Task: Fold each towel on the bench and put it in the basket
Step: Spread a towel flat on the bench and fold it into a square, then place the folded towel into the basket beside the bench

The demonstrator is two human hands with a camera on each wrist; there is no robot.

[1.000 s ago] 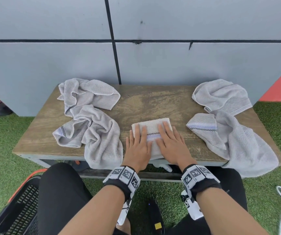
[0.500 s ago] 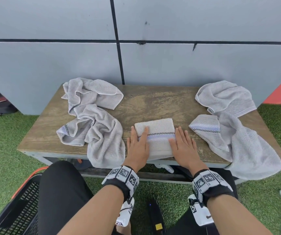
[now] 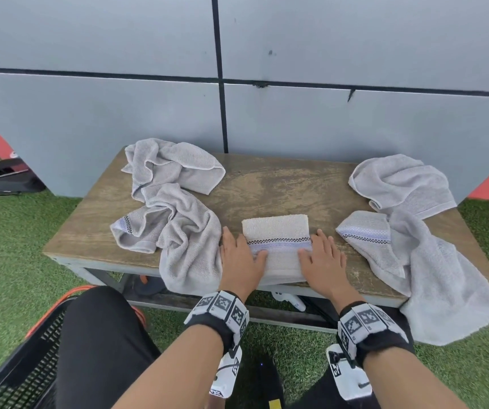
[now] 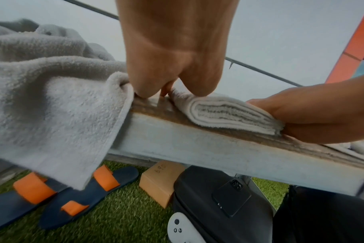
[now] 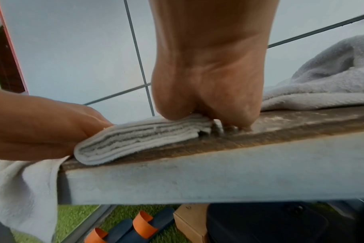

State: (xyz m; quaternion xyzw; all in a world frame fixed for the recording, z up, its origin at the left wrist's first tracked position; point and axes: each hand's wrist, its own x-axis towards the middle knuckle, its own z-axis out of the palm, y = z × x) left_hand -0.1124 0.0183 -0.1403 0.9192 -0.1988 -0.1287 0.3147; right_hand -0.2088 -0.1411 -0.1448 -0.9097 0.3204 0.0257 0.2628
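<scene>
A folded cream towel [image 3: 277, 240] with a checked stripe lies at the front middle of the wooden bench [image 3: 267, 184]. My left hand [image 3: 241, 256] lies at its left end and my right hand [image 3: 321, 256] at its right end. Their fingers are straight on the bench and both thumbs rest on the towel. In the wrist views the stacked layers [image 4: 229, 113] [image 5: 139, 134] show between the two hands. Crumpled grey towels lie at the left [image 3: 178, 219] and right [image 3: 414, 231]. The black basket [image 3: 30, 364] with an orange rim stands at the lower left.
A grey panelled wall rises right behind the bench. The grey towels hang over the bench's front edge. Under the bench are sandals [image 4: 73, 197], a cardboard box [image 4: 158, 180] and a black bag [image 4: 218, 205]. A black case [image 3: 10, 180] lies on the grass at the left.
Both hands slid apart from the top of the folded towel to its left and right ends. The thumbs now lie on its top.
</scene>
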